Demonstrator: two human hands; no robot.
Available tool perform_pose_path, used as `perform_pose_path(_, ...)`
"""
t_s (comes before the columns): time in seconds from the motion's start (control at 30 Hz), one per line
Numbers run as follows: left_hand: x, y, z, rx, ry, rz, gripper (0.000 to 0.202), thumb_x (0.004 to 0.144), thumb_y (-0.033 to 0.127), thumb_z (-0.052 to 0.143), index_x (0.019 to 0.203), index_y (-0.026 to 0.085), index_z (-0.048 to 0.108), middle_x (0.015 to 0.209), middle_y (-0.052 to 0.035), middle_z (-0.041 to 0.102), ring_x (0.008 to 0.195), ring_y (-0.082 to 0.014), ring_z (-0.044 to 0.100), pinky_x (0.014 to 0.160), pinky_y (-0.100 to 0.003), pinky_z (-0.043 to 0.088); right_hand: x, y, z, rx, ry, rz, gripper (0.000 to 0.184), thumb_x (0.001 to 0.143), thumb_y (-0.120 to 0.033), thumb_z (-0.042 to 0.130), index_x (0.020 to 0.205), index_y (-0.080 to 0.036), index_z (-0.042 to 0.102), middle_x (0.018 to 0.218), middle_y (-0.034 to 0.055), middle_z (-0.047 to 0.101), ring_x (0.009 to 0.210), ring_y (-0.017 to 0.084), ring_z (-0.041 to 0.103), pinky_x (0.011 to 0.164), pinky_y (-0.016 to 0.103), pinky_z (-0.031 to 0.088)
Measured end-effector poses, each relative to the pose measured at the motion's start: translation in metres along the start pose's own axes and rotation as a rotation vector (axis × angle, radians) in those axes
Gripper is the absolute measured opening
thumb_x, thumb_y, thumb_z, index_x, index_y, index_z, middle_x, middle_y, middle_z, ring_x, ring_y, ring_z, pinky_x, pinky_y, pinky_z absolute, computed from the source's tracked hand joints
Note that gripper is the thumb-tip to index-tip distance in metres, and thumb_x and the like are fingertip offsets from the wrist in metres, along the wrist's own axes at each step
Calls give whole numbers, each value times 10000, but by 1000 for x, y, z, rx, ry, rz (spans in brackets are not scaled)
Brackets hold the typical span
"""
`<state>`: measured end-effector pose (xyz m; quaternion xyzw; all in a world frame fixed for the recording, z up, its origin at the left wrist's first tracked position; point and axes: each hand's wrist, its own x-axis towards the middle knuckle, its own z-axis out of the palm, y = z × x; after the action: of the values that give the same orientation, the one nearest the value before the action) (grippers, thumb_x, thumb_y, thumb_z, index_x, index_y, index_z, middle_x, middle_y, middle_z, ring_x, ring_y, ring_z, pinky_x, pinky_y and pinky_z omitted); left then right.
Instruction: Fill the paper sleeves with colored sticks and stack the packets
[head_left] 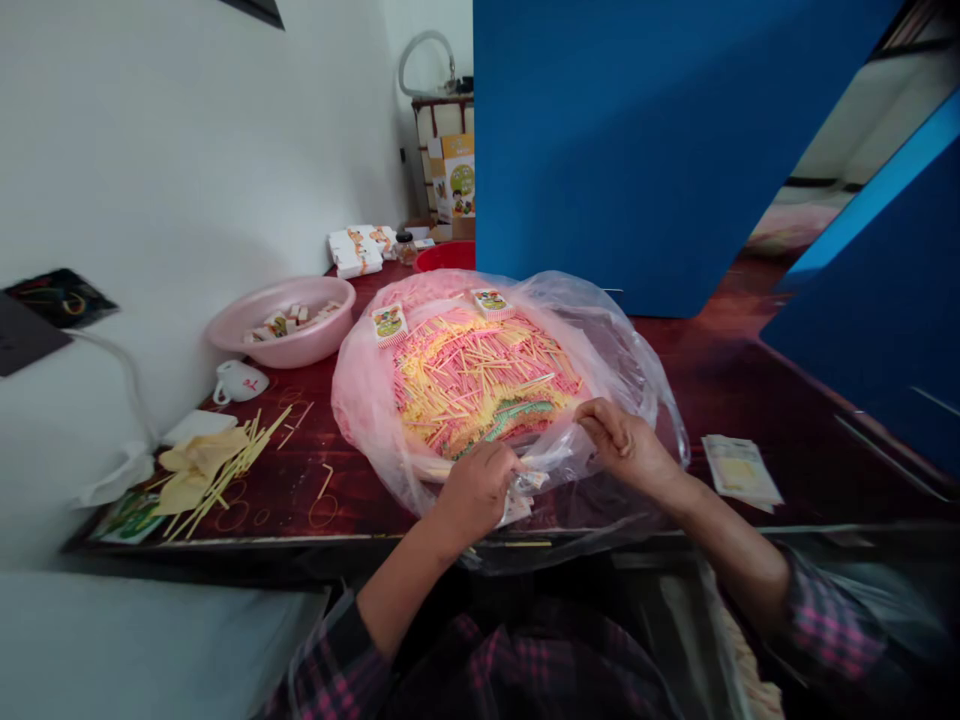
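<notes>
A large pink basin lined with a clear plastic bag (637,360) sits before me, full of coloured thin sticks (480,385). Two small printed packs (390,325) lie on the sticks at the far side. My left hand (472,490) is closed at the basin's near rim, pinching a small clear packet with the bag's edge. My right hand (622,440) is closed too, fingers curled on the plastic at the near right rim.
A smaller pink bowl (289,320) with small packs stands at the left, a white cup (240,382) beside it. Loose yellow sticks and wrappers (214,465) lie near the left edge. Folded paper (739,468) lies at right. Blue panels (637,140) rise behind.
</notes>
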<state>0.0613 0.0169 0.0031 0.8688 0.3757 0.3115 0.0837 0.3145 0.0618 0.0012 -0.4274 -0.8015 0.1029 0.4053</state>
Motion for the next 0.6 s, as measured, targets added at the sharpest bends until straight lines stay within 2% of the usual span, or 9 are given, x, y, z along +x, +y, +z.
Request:
perform_pose_path(0.13, -5, 4, -5, -9, 49, 37, 223, 1022, 176, 402, 897, 194, 586, 809, -38, 643, 783, -184, 622, 698, -313, 512, -1, -13, -5, -52, 9, -33, 179, 1010, -261, 423, 910, -218, 565, 741, 22, 677, 636, 170, 647, 618, 281, 481)
perform_pose_path(0.33, -14, 9, -11, -19, 45, 56, 247, 1015, 136, 371, 906, 182, 588, 812, -47, 647, 776, -183, 631, 673, -307, 518, -7, -33, -12, -52, 12, -69, 136, 996, -193, 451, 917, -214, 559, 715, -6, 662, 602, 135, 634, 570, 234, 465)
perform_pose_path(0.47, -20, 15, -14, -21, 64, 88, 281, 1035, 153, 340, 898, 169, 586, 775, -40, 623, 750, -183, 611, 683, -311, 517, -13, -45, -17, -65, 10, -62, 126, 995, -191, 464, 915, -218, 557, 716, -13, 664, 584, 123, 629, 552, 220, 463)
perform_pose_path(0.6, -26, 24, -17, -8, 49, 54, 243, 1021, 132, 392, 890, 159, 596, 790, -42, 631, 760, -180, 611, 703, -303, 524, -19, -53, -20, -48, -2, -30, 131, 989, -187, 474, 903, -224, 566, 736, -11, 678, 583, 118, 631, 553, 214, 475)
